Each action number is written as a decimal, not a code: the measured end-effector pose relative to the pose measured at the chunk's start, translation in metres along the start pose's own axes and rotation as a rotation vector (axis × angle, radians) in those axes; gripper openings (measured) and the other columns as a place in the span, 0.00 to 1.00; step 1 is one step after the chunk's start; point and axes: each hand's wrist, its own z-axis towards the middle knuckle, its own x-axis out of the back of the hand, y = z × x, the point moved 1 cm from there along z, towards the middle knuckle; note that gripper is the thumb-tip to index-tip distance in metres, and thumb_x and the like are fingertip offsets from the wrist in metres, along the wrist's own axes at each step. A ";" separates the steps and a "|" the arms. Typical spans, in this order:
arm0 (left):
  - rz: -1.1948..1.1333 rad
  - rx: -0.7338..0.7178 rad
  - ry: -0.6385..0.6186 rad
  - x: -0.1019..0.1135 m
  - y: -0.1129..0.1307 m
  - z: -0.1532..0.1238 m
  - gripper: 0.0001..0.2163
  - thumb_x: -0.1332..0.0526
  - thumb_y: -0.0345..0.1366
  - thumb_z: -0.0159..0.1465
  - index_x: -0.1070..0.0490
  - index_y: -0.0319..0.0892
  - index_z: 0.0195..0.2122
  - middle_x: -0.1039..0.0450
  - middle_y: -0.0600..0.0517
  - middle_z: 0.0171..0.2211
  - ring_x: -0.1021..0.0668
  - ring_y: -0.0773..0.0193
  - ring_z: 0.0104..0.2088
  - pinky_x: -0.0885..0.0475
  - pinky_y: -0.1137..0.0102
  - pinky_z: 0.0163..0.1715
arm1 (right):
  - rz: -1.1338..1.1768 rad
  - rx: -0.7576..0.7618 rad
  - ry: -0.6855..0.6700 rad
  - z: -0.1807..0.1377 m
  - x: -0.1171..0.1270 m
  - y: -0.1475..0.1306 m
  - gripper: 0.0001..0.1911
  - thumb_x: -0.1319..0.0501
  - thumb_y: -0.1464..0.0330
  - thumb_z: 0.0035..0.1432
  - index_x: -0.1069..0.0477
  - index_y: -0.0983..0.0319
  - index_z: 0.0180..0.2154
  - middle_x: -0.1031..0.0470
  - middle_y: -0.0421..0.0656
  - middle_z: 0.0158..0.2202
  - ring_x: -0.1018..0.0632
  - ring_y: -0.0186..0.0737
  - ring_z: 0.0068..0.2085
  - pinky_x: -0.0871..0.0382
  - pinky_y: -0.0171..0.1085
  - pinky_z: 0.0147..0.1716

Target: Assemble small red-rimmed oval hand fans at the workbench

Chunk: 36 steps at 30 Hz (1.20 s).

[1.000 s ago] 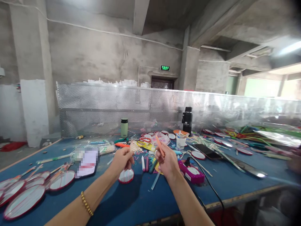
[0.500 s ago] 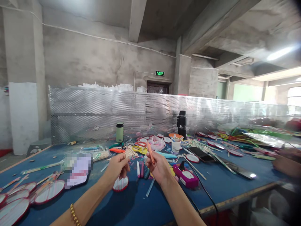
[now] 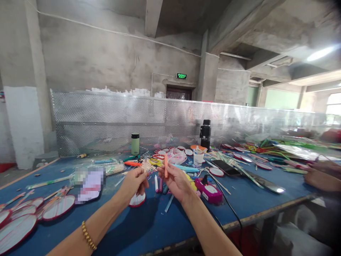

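Observation:
My right hand (image 3: 177,183) pinches a short, flat orange strip (image 3: 166,166), held upright above the table. To its left, my left hand (image 3: 136,182) has its fingers pressed together, and a thin pale piece seems to rise from the fingertips, too small to make out. The two hands are apart. Under my left hand lies a round white disc with a red rim (image 3: 137,201), partly covered. Between and behind the hands are a white marker-like stick (image 3: 156,184), dark pink sticks and a pile of pale wooden sticks. Red-handled scissors (image 3: 159,156) lie behind.
A purple power strip (image 3: 209,192) with a black cable is at right. Behind stand a green bottle (image 3: 135,144), a black flask (image 3: 205,135) and a white cup (image 3: 198,158). A phone (image 3: 90,185) and several red-rimmed discs lie left. Another person's hand (image 3: 322,176) is far right.
My right hand has shifted slightly left toward my left hand, and the orange strip now stands more upright. The view has tilted down a little.

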 end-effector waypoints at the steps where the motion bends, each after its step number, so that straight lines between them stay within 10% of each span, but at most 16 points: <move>1: 0.004 -0.002 -0.007 -0.001 0.001 0.000 0.13 0.41 0.47 0.57 0.38 0.42 0.27 0.27 0.54 0.19 0.33 0.72 0.10 0.47 0.77 0.09 | -0.012 0.000 -0.017 0.000 -0.001 0.000 0.07 0.32 0.73 0.48 0.28 0.65 0.32 0.25 0.42 0.31 0.20 0.38 0.36 0.26 0.33 0.38; 20: 0.064 -0.122 0.146 0.003 0.006 -0.001 0.10 0.44 0.42 0.58 0.36 0.43 0.38 0.27 0.56 0.21 0.29 0.68 0.12 0.41 0.77 0.10 | -0.374 0.134 -0.015 -0.008 -0.011 0.006 0.22 0.27 0.57 0.42 0.33 0.63 0.32 0.26 0.38 0.26 0.25 0.33 0.24 0.30 0.31 0.23; 36: -0.020 -0.196 0.223 0.000 0.013 0.001 0.09 0.34 0.41 0.54 0.24 0.39 0.30 0.25 0.51 0.27 0.27 0.65 0.28 0.33 0.72 0.29 | -0.991 0.414 -0.138 -0.004 -0.008 0.029 0.08 0.39 0.65 0.54 0.37 0.59 0.31 0.31 0.36 0.22 0.30 0.33 0.23 0.38 0.32 0.22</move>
